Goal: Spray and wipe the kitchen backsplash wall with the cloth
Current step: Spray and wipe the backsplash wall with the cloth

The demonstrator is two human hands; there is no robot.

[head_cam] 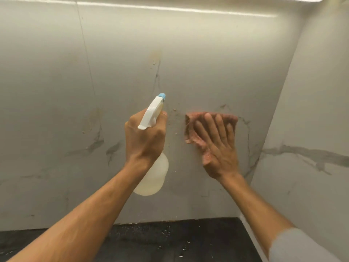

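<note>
My left hand [144, 137] grips the neck of a white translucent spray bottle [154, 176], and its blue-tipped nozzle [162, 95] points at the backsplash wall [117, 76]. My right hand [217, 144] lies flat with fingers spread, pressing a pink cloth [192, 127] against the wall to the right of the bottle. The wall is pale marble-look tile with grey veins. Brown specks and smears [174, 114] sit between the nozzle and the cloth. A yellowish stain [155, 55] shows higher up.
A dark speckled countertop [170, 241] with scattered crumbs runs along the bottom. A side wall [311, 129] meets the backsplash at a corner on the right. A light strip [170, 7] glows along the top. More faint stains [94, 118] mark the left tile.
</note>
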